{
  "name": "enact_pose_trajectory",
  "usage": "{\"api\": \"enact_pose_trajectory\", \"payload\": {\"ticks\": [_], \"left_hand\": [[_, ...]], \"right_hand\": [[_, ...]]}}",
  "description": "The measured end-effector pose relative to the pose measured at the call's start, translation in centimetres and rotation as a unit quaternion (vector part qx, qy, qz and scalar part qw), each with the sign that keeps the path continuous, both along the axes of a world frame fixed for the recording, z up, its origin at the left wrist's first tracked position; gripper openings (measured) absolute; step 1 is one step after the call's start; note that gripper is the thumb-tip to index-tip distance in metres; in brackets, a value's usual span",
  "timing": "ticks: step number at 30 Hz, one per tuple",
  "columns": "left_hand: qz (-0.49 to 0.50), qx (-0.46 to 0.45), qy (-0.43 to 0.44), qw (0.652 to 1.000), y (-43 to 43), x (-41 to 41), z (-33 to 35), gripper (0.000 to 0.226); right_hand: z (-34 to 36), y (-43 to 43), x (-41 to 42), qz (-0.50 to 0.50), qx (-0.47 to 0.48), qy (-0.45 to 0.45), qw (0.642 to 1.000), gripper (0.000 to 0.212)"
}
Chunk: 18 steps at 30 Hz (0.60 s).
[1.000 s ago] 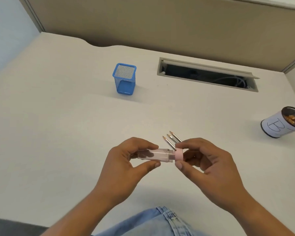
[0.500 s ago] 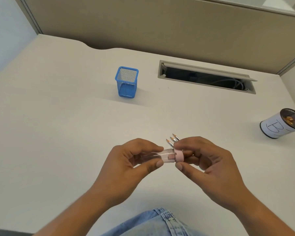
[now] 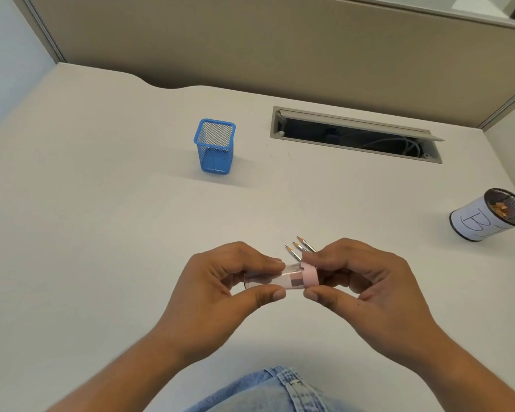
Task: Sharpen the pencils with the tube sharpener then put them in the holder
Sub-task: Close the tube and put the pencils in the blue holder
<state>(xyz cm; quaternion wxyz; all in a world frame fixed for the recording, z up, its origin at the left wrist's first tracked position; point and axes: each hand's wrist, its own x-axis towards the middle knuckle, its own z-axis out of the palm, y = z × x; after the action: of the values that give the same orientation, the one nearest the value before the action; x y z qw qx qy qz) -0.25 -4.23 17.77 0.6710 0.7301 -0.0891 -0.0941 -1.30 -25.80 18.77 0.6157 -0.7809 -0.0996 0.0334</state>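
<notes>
Left hand (image 3: 220, 289) pinches the tube sharpener (image 3: 283, 278); right hand (image 3: 366, 286) grips its pink cap (image 3: 310, 274). Pencils (image 3: 301, 248) behind; blue holder (image 3: 215, 146) well apart across open desk (image 3: 87, 218).

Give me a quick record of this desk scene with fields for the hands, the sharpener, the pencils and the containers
left hand: pinching clear tube of tube sharpener
right hand: on sharpener's pink cap
pencils: three pointed tips behind right hand
blue mesh holder: upright, far centre, no pencils visible inside
labelled mesh cup: right edge, shavings inside
desk: white
</notes>
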Motion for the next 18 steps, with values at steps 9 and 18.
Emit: {"api": "enact_pose_trajectory", "payload": {"ticks": [9,18], "left_hand": [[-0.007,0.009,-0.016,1.000,0.0,1.1,0.4,0.023],[0.002,0.032,-0.031,0.999,-0.1,1.7,-0.5,0.022]], "right_hand": [[-0.3,0.0,0.9,0.001,0.006,-0.020,1.000,0.027],[-1.5,0.0,1.6,0.002,-0.024,-0.031,0.999,0.025]]}}
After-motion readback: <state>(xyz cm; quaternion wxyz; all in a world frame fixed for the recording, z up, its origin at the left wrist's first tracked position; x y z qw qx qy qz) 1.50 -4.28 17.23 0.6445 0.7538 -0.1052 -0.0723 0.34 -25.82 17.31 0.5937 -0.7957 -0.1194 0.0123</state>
